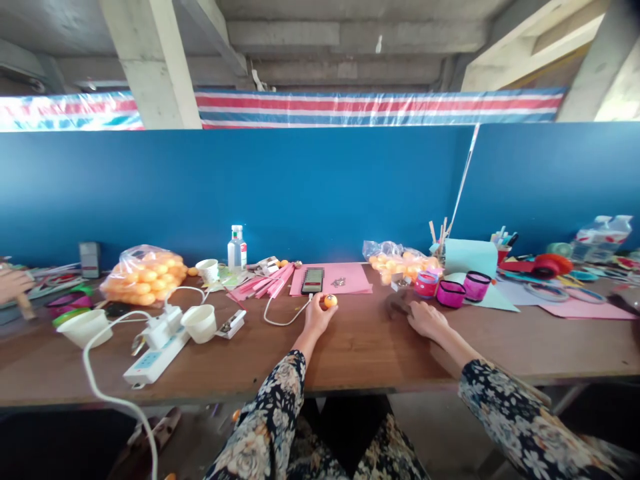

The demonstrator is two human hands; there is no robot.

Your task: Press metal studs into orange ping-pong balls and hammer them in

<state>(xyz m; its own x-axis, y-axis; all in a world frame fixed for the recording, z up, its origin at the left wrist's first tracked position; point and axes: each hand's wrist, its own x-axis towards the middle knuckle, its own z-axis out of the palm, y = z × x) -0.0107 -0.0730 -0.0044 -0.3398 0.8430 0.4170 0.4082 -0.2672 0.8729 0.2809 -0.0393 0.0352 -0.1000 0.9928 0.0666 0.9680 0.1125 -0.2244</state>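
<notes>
An orange ping-pong ball [331, 301] with a small dark mark on top is pinched in the fingers of my left hand [319, 316], just above the wooden table. Behind that hand a phone [313, 281] with a white cable lies on pink paper [355, 275], beside a few small metal pieces [340, 283]. My right hand [428, 320] reaches low over the table to the right, fingers loosely extended and no object visible in them. Close to it are pink fabric wristband-like rings [451, 293] and a bag of orange balls [400, 262]. A dark patch lies by its fingertips.
To the left are a larger bag of balls [145, 275], a power strip [157, 357] with white cables, a paper cup [199, 323] and a bottle [237, 250]. Red tape [550, 265] sits at right. A blue partition [300, 193] backs the table. Another person's hand [14, 285] shows far left.
</notes>
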